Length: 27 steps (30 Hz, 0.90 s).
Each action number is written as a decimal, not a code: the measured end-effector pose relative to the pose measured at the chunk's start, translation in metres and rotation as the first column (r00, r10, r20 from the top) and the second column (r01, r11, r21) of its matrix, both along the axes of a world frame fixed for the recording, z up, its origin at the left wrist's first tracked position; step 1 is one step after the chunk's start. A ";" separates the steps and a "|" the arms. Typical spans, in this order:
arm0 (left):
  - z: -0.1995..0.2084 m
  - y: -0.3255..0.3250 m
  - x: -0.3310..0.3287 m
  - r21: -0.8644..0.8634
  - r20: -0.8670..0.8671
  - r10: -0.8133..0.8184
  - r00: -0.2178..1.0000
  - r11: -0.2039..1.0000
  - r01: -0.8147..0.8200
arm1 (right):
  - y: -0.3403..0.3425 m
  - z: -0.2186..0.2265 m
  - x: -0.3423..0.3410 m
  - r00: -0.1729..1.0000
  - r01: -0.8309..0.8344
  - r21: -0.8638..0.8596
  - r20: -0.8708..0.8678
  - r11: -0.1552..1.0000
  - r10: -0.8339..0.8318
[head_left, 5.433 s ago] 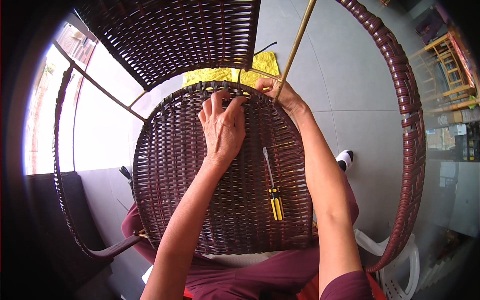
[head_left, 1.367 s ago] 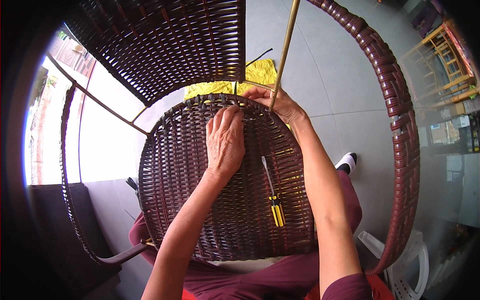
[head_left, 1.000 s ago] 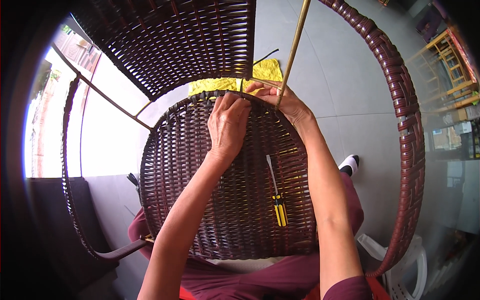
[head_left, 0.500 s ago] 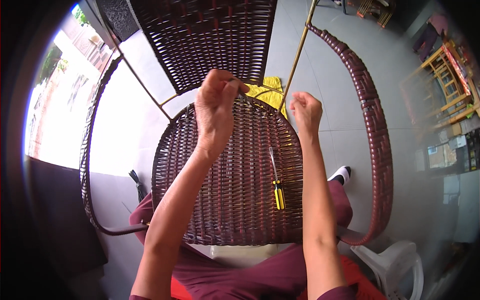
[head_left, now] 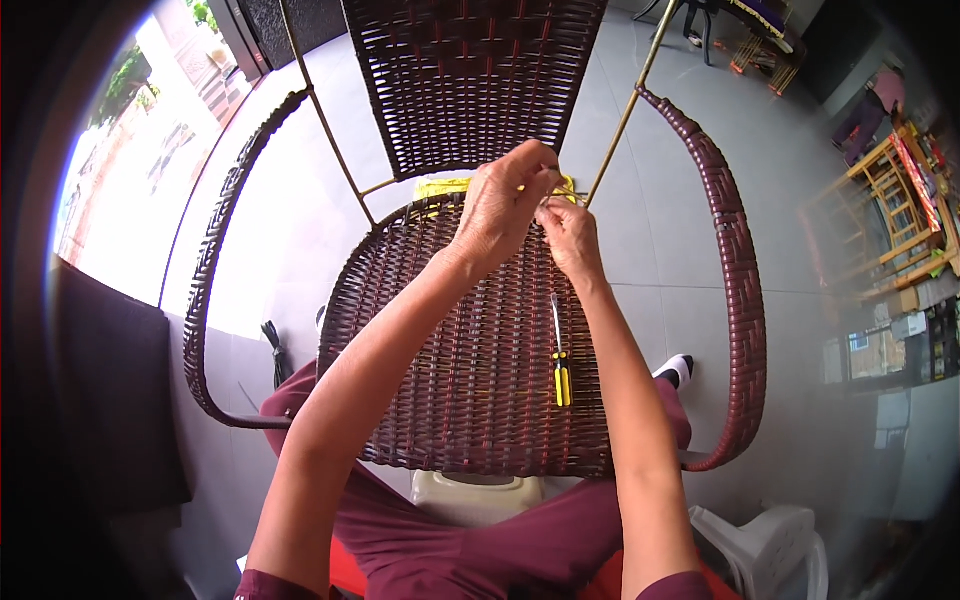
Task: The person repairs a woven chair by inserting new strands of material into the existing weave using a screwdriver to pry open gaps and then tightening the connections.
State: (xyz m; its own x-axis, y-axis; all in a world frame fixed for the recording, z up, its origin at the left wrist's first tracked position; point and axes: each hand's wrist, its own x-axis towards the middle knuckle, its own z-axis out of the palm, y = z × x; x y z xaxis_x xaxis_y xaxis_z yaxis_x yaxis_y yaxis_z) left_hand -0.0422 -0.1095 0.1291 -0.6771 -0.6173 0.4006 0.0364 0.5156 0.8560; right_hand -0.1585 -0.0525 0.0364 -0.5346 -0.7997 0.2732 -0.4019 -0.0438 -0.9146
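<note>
A dark brown woven wicker chair fills the middle, its seat (head_left: 440,390) in front of me and its backrest (head_left: 470,95) beyond. My left hand (head_left: 505,208) is closed at the seat's far right rim, fingers pinched together. Just beside it, my right hand (head_left: 572,240) is closed too, its fingertips almost touching the left ones. Between the fingertips shows what looks like a thin strand, partly hidden by the fingers. On the right half of the seat lies a screwdriver (head_left: 562,375) with a yellow and black handle, its shaft pointing away from me.
Wrapped armrests (head_left: 740,300) curve round both sides, joined to bare metal rods (head_left: 625,125). Under the seat's far edge is a yellow cloth (head_left: 440,188). A black bundle of strands (head_left: 275,350) is at left; a white plastic chair (head_left: 765,545) stands lower right. A person (head_left: 880,105) is far right.
My right hand has moved left and in to meet my left hand, which has shifted right along the far rim. The chair appears slightly shifted in view; the screwdriver still lies on the seat.
</note>
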 end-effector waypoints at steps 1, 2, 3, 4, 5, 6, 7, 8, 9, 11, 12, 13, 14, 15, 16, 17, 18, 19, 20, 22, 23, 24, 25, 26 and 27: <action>-0.003 -0.003 0.002 0.009 0.005 0.060 0.998 0.998 -0.061 | 0.000 -0.002 -0.001 0.998 -0.017 -0.011 0.054 1.000 0.018; -0.003 0.002 0.004 0.064 -0.088 0.091 0.992 0.994 -0.086 | 0.000 -0.003 -0.004 0.992 -0.028 0.011 0.125 1.000 0.026; -0.012 0.001 0.005 -0.003 -0.159 0.177 0.971 0.984 -0.180 | 0.001 -0.004 -0.007 0.980 -0.039 0.033 0.196 0.999 0.032; -0.025 -0.001 0.011 0.001 -0.022 0.212 0.977 0.977 -0.212 | 0.002 -0.005 -0.009 0.982 0.008 0.090 0.187 0.996 -0.025; -0.041 -0.003 0.017 -0.001 0.113 0.244 0.963 0.969 -0.245 | 0.003 -0.004 -0.009 0.976 0.009 0.093 0.216 0.996 -0.030; -0.066 -0.008 0.024 -0.122 0.253 0.265 0.931 0.963 -0.241 | 0.002 0.000 -0.002 0.948 0.000 0.052 0.317 0.999 -0.017; -0.083 0.002 0.028 -0.229 0.313 0.326 0.892 0.937 -0.263 | 0.000 0.002 0.002 0.910 -0.002 0.013 0.414 1.000 -0.003; -0.100 0.011 0.028 -0.328 0.367 0.346 0.863 0.917 -0.228 | 0.001 -0.004 -0.003 0.897 -0.030 -0.010 0.441 1.000 0.031; -0.114 0.018 0.032 -0.424 0.422 0.380 0.823 0.885 -0.191 | 0.001 -0.003 0.000 0.874 -0.025 -0.029 0.484 0.999 0.036; -0.130 0.029 0.039 -0.626 0.476 0.462 0.748 0.775 -0.081 | 0.005 -0.004 0.003 0.835 -0.021 -0.059 0.549 0.998 0.049; -0.132 0.029 0.039 -0.616 0.469 0.462 0.753 0.782 -0.096 | 0.008 -0.007 0.004 0.816 -0.011 -0.060 0.576 0.998 0.044; -0.134 0.029 0.038 -0.606 0.462 0.463 0.757 0.788 -0.112 | 0.009 -0.010 0.004 0.796 0.004 -0.070 0.603 0.998 0.039; -0.134 0.028 0.038 -0.611 0.455 0.467 0.758 0.783 -0.116 | 0.011 -0.010 0.005 0.782 0.015 -0.086 0.622 0.996 0.042; -0.135 0.028 0.038 -0.616 0.448 0.472 0.759 0.778 -0.120 | 0.014 -0.011 0.008 0.767 0.026 -0.103 0.640 0.994 0.046; -0.136 0.029 0.038 -0.609 0.445 0.476 0.759 0.782 -0.134 | 0.016 -0.010 0.011 0.777 0.069 -0.108 0.630 0.992 0.014; -0.137 0.031 0.036 -0.615 0.444 0.485 0.753 0.776 -0.137 | 0.020 -0.011 0.006 0.768 0.134 -0.151 0.641 0.979 -0.007; -0.137 0.031 0.035 -0.613 0.450 0.482 0.752 0.779 -0.134 | 0.023 -0.011 0.003 0.803 0.115 -0.147 0.596 0.982 -0.004; -0.136 0.031 0.036 -0.610 0.455 0.480 0.750 0.781 -0.130 | 0.026 -0.012 0.001 0.835 0.094 -0.144 0.550 0.985 0.000; -0.137 0.030 0.036 -0.604 0.453 0.478 0.752 0.785 -0.136 | 0.028 -0.011 0.001 0.854 0.084 -0.125 0.520 0.989 -0.006; -0.139 0.029 0.037 -0.606 0.441 0.482 0.757 0.782 -0.146 | 0.026 -0.009 0.004 0.877 0.087 -0.113 0.479 0.990 -0.023; -0.139 0.029 0.037 -0.602 0.441 0.482 0.757 0.785 -0.149 | 0.026 -0.007 0.007 0.894 0.094 -0.108 0.446 0.990 -0.037; -0.140 0.029 0.037 -0.602 0.438 0.482 0.759 0.784 -0.150 | 0.024 -0.003 0.007 0.902 0.086 -0.117 0.431 0.989 -0.027; -0.140 0.029 0.037 -0.603 0.435 0.482 0.760 0.783 -0.152 | 0.020 0.002 0.007 0.903 0.083 -0.113 0.429 0.990 -0.027; -0.140 0.029 0.037 -0.601 0.436 0.482 0.760 0.785 -0.153 | 0.015 0.009 0.008 0.937 0.044 -0.081 0.350 0.996 -0.013; -0.139 0.028 0.037 -0.605 0.444 0.483 0.754 0.783 -0.146 | 0.010 0.013 0.007 0.963 0.007 -0.046 0.270 0.999 0.006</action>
